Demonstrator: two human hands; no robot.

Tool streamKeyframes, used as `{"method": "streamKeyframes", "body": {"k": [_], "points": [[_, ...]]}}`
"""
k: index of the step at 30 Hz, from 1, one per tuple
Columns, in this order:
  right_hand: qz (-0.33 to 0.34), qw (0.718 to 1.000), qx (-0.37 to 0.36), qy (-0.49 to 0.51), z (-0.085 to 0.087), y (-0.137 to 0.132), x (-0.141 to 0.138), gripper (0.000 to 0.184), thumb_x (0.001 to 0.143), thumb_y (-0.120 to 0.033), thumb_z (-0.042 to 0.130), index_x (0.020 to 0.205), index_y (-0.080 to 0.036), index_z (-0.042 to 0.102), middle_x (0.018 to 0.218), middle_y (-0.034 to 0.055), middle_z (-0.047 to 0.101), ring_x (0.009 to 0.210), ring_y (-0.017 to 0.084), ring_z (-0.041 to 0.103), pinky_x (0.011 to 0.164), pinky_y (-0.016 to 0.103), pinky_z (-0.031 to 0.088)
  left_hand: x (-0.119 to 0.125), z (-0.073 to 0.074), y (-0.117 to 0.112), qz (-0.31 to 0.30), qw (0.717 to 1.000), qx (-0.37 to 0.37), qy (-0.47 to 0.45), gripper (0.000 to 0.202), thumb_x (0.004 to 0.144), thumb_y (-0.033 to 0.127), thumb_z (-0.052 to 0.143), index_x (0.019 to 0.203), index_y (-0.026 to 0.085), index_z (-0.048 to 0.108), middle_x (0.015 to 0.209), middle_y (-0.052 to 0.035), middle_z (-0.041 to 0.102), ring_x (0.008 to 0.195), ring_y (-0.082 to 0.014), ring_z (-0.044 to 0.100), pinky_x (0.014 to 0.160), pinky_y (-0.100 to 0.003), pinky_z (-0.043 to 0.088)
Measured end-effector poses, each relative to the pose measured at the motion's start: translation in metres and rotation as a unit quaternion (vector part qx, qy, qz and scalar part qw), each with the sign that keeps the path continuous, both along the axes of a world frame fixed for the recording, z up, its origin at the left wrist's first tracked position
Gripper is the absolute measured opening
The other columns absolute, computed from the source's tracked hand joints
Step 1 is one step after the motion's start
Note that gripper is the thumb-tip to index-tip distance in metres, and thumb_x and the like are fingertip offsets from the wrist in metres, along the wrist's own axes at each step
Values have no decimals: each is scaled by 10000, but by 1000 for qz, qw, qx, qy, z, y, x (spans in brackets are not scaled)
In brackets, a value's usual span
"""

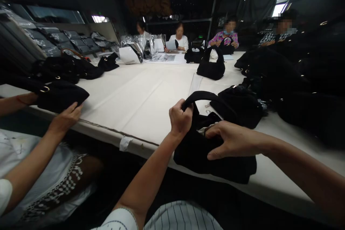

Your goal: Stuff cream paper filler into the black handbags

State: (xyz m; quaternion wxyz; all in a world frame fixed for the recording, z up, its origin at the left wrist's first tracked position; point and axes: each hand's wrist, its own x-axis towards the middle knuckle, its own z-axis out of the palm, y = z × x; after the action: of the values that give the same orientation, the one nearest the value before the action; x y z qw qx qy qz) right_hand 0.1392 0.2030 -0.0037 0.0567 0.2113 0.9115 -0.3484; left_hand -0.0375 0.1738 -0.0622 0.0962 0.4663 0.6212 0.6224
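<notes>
A black handbag (215, 154) rests at the near edge of the table, tilted a little towards me. My left hand (181, 116) is closed round one end of its curved handle. My right hand (231, 140) straddles the rim of the bag's opening, thumb on the outer front panel. The fingertips of that hand are hidden inside the opening, beside some pale lining or filling. Just behind it lies another black bag (239, 104), with a small clear piece (208, 111) on the table near it.
A white-covered table (134, 93) stretches ahead. To my left, a co-worker's hands (66, 118) hold a black bag (60, 95). Black bags (291, 68) are piled at right; one stands upright (211, 65) farther back. Several people sit across, near plastic-wrapped items (130, 54).
</notes>
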Motion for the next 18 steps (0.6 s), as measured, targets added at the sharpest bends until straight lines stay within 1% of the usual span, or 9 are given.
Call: {"method": "streamKeyframes", "body": {"k": [2, 3, 5, 8, 10, 11, 13, 16, 18], "points": [[-25, 1000, -10, -1, -1, 1, 4, 268, 754, -394, 757, 713, -192, 586, 727, -48, 581, 663, 134, 502, 571, 269, 377, -9, 6, -12, -36, 998, -34, 47, 285, 879, 379, 610, 693, 195, 497, 638, 49, 503, 597, -113, 449, 599, -244, 369], [-40, 999, -16, 3, -2, 0, 7, 229, 763, -383, 749, 747, -192, 623, 769, -35, 617, 694, 148, 534, 596, 274, 396, -14, 6, -21, -51, 996, -40, 65, 267, 854, 432, 655, 795, 196, 546, 751, 27, 575, 671, -127, 514, 646, -251, 416], [-72, 997, -34, 24, -3, -2, 11, 210, 776, -389, 740, 808, -190, 681, 851, -5, 671, 776, 186, 595, 668, 290, 440, -25, 2, -43, -71, 993, -39, 90, 479, 768, 508, 753, 1077, 194, 564, 1066, -50, 624, 930, -190, 597, 818, -310, 489], [-116, 989, -71, 62, -6, -1, 13, 334, 872, -497, 628, 1004, -201, 708, 970, 39, 703, 877, 231, 642, 736, 317, 487, -32, -26, -78, -127, 983, -103, 78, 931, 656, 522, 853, 1405, 208, 398, 1387, -136, 497, 1269, -290, 496, 1066, -449, 429], [-159, 982, -66, 78, -11, 3, 12, 422, 927, -506, 523, 1199, -208, 648, 1105, 71, 689, 901, 239, 661, 727, 329, 518, -26, -52, -98, -186, 967, -173, 19, 1110, 607, 515, 887, 1501, 245, 286, 1489, -140, 418, 1362, -319, 425, 1133, -497, 380], [-172, 981, -37, 85, -13, 5, 10, 435, 930, -484, 510, 1246, -208, 624, 1174, 87, 665, 910, 242, 667, 733, 339, 531, -21, -66, -106, -203, 960, -190, -13, 1170, 590, 507, 899, 1526, 263, 240, 1525, -134, 382, 1397, -327, 389, 1160, -509, 352], [-148, 984, 56, 88, -15, 7, 4, 386, 885, -431, 566, 1187, -214, 668, 1227, 97, 636, 965, 263, 662, 803, 368, 540, -8, -89, -116, -196, 963, -179, -55, 1232, 586, 501, 903, 1551, 275, 172, 1563, -122, 340, 1443, -330, 329, 1204, -521, 291], [-13, 984, 171, 38, -8, 5, -7, 169, 816, -306, 621, 901, -236, 749, 1109, 77, 682, 1076, 306, 622, 915, 402, 503, 6, -107, -121, -188, 971, -137, -49, 1271, 584, 518, 898, 1565, 265, 130, 1600, -126, 273, 1483, -341, 246, 1232, -536, 229], [21, 985, 163, -46, -1, 1, -16, 144, 746, -185, 595, 814, -206, 720, 944, 77, 706, 930, 282, 673, 764, 361, 541, 8, -111, -121, -205, 971, -123, -17, 1295, 571, 521, 903, 1570, 265, 119, 1616, -136, 229, 1496, -356, 203, 1232, -552, 217]]}}
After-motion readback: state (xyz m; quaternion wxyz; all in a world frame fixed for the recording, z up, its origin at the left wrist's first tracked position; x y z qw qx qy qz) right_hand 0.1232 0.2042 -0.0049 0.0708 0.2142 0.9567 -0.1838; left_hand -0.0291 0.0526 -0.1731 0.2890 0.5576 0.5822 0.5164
